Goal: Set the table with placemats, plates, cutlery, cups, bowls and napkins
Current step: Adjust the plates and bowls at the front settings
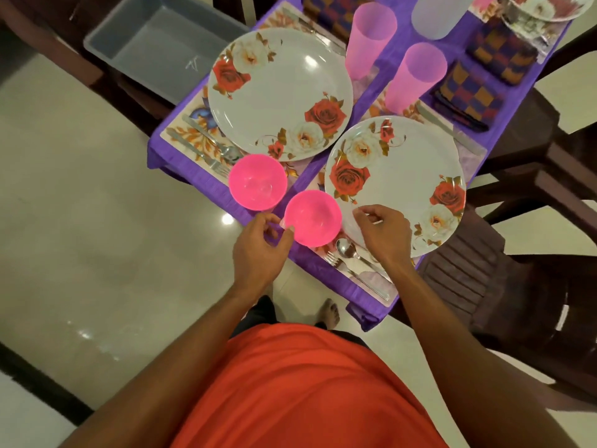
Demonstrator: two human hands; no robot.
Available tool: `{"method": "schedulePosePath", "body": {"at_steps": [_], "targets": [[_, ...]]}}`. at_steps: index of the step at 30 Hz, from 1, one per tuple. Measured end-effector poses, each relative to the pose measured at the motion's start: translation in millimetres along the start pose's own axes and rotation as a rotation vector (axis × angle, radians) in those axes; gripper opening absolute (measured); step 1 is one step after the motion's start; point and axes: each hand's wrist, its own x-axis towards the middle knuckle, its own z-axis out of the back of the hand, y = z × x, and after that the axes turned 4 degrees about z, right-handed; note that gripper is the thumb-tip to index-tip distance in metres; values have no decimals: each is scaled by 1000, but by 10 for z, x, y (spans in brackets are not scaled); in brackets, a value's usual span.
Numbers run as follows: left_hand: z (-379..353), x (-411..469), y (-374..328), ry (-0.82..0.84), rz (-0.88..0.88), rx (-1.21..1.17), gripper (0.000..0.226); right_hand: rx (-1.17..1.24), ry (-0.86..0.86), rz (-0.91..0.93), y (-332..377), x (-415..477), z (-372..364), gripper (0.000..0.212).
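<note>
Two pink bowls stand at the table's near edge, one (258, 182) by the far floral plate (281, 92), the other (315, 218) beside the near floral plate (397, 185). My left hand (261, 244) pinches the left rim of the nearer bowl between thumb and forefinger. My right hand (381, 231) hovers over the near plate's edge, fingers loosely curled, holding nothing. A fork and spoon (349, 257) lie on the placemat (371, 276) below it. Two pink cups (368, 37) (413, 76), checked napkins (465, 95) and a knife (452, 130) lie beyond.
A purple cloth (200, 185) covers the table. A grey tub (155, 43) sits on a chair at the far left. A brown plastic chair (484, 286) stands right of the table. A frosted cup (436, 14) and another place setting (542, 8) are at the far end.
</note>
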Motion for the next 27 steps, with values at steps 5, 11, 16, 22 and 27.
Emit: {"method": "schedulePosePath", "body": {"at_steps": [5,11,16,22,27], "targets": [[59,173,-288,87,-406,100,12,20,-247,-153,-335,10,224,21],[-356,959,-846,308,-510,391,30,92,-514,-409,-762,58,555,33],[-633,1321,-1118,348,-382,624,22,235,-566,-541,-1050,175,670,50],[-762,1420,-1042,342,-309,642,23,272,-496,-579,-1214,274,664,20],[-855,1510,-1034,303,-220,550,8,268,-498,-526,-1292,315,636,22]]}}
